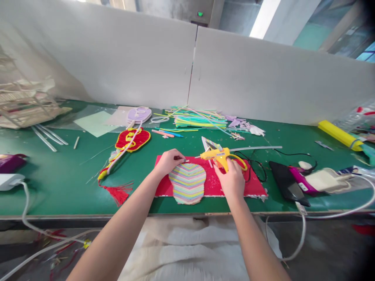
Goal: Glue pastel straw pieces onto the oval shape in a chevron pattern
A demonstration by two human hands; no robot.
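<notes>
A yellow hot glue gun point(215, 154) is in my right hand point(233, 179), with fingers round its grip and its nozzle toward the left. A long translucent glue stick point(254, 148) sticks out of its back. My left hand point(171, 162) is closed in a pinch just above a striped pastel piece point(189, 183), at its upper left edge; a tiny pale bit shows at the fingertips, too small to name. The striped piece lies flat on a red board point(216, 187) and overhangs its front edge. Scissors point(241, 160) seem to lie behind the glue gun, partly hidden.
Pastel strips point(202, 119) are heaped at the back. A red and yellow tasselled ornament point(136, 140) lies left, near a lilac piece point(139, 114). On the right are a black device point(285, 183), white cables point(303, 230) and a yellow bundle point(340, 134). A grey partition point(263, 78) stands behind.
</notes>
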